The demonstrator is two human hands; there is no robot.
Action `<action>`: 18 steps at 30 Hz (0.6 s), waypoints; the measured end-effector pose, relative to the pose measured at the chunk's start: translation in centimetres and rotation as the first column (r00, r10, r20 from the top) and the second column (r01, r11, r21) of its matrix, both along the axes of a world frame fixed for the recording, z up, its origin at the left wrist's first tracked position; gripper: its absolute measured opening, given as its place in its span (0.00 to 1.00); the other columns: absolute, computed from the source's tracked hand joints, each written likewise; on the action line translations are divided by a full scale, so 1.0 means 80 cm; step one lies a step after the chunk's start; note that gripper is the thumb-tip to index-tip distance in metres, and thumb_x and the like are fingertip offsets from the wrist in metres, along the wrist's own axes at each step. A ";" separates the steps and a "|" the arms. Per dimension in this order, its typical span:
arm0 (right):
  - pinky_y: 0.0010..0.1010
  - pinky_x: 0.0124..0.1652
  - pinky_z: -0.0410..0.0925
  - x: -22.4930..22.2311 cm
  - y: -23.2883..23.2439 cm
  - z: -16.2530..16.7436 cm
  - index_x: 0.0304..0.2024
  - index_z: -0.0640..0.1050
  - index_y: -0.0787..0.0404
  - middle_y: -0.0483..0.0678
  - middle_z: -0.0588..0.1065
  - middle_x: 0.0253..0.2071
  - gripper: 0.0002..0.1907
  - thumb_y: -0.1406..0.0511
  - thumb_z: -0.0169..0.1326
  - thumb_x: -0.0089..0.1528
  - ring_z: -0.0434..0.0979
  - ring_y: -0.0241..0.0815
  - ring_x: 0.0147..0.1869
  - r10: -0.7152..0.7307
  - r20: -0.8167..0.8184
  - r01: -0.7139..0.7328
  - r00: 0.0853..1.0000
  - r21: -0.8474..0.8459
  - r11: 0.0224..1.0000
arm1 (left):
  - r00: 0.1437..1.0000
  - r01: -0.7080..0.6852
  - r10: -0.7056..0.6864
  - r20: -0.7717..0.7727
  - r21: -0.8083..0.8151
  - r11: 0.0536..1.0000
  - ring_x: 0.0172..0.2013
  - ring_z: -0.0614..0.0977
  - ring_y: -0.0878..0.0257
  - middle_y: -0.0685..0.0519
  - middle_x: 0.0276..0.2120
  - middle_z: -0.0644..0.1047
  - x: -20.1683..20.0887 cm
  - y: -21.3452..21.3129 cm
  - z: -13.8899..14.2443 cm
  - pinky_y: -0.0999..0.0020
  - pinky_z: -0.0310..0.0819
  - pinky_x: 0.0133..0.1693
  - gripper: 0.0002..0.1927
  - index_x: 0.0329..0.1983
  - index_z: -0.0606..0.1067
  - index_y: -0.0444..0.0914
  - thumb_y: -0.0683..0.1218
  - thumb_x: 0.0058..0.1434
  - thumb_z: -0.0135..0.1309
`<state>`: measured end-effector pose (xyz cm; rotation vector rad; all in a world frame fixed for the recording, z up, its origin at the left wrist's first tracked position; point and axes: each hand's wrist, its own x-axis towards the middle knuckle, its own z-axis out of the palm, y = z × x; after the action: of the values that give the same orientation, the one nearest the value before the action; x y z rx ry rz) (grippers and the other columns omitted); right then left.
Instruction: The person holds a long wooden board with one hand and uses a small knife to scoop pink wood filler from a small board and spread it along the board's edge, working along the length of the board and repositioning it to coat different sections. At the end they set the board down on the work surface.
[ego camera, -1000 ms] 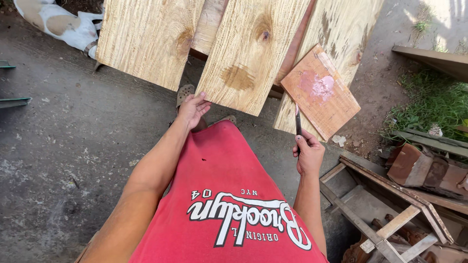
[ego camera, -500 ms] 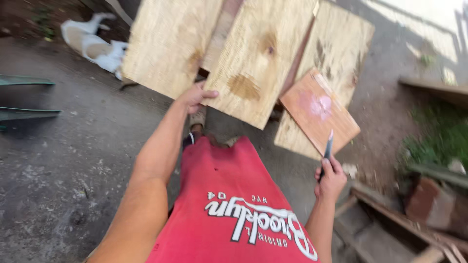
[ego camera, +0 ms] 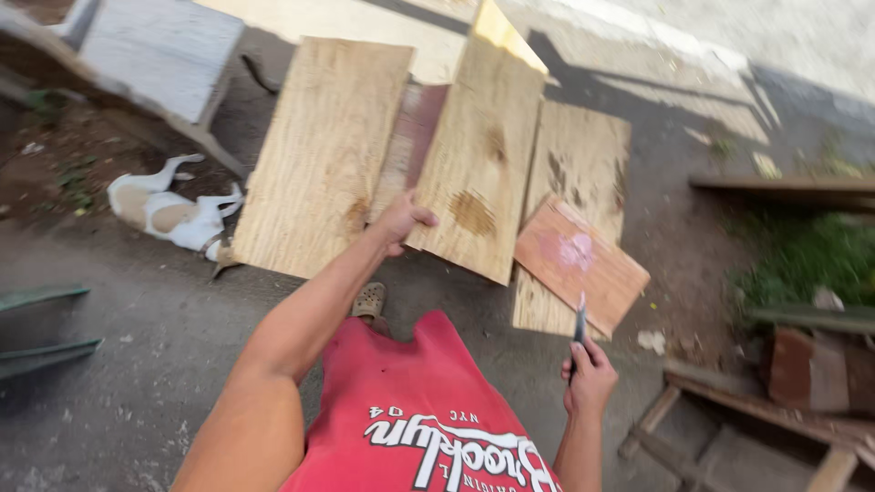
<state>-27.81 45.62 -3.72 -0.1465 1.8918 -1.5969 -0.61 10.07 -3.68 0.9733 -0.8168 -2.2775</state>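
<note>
While the left hand [ego camera: 404, 221] reaches forward and grips the near edge of a long plywood board [ego camera: 478, 164], the thumb lies on top of the wood and the fingers curl underneath, so the hand is closed on it. That board is my landmark: pale, coarse-grained, with a dark knot stain near its lower end, and it stands tilted over the ground. Just to its left lies a wider plywood sheet [ego camera: 324, 155], and between the two a reddish-brown plank [ego camera: 412, 137] shows in a narrow strip. To the right of the board, partly under it, another pale sheet [ego camera: 583, 164] lies flat, and on that sheet's near corner rests a small reddish board [ego camera: 581, 262] with a pinkish smear. Near that small piece, well to the right of the held board and closer to the person, the right hand [ego camera: 591, 375] is wrapped tight around a thin dark blade-like tool [ego camera: 580, 321] that points upward; what kind of tool it is I cannot tell. Below the board's near end a beige clog [ego camera: 369, 301] peeks out above the red shirt [ego camera: 410, 419]. Far to the left of the board a white and tan dog [ego camera: 169, 214] lies on the dirt.
</note>
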 end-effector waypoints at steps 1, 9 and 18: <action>0.24 0.22 0.61 0.011 0.004 0.004 0.56 0.77 0.72 0.46 0.75 0.32 0.18 0.72 0.57 0.63 0.70 0.32 0.24 -0.019 -0.026 0.019 0.999 0.027 0.999 | 0.991 0.014 -0.017 0.133 0.023 1.000 0.40 0.84 0.51 0.43 0.45 0.77 0.007 -0.008 0.007 0.51 0.85 0.40 0.34 0.61 0.64 0.37 0.32 0.47 0.53; 0.22 0.20 0.63 0.111 0.034 0.032 0.53 0.80 0.69 0.43 0.77 0.28 0.18 0.70 0.58 0.61 0.70 0.29 0.22 -0.237 -0.060 0.244 0.970 0.155 0.957 | 0.855 0.440 -0.285 0.433 -0.315 0.841 0.25 0.75 0.56 0.40 0.41 0.80 0.096 -0.078 0.126 0.62 0.66 0.21 0.28 0.63 0.71 0.31 0.33 0.57 0.55; 0.21 0.21 0.63 0.163 -0.004 0.008 0.54 0.80 0.65 0.40 0.78 0.28 0.18 0.67 0.58 0.62 0.70 0.27 0.22 -0.145 -0.081 0.160 0.986 0.227 0.961 | 0.661 0.743 -0.464 0.590 -0.430 0.512 0.41 0.84 0.47 0.35 0.46 0.80 0.125 -0.225 0.134 0.57 0.81 0.42 0.28 0.63 0.66 0.25 0.32 0.58 0.55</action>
<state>-14.73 45.28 -3.07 0.0512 2.1691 -1.4684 9.40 -7.91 7.01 0.8852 -2.3036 -1.9990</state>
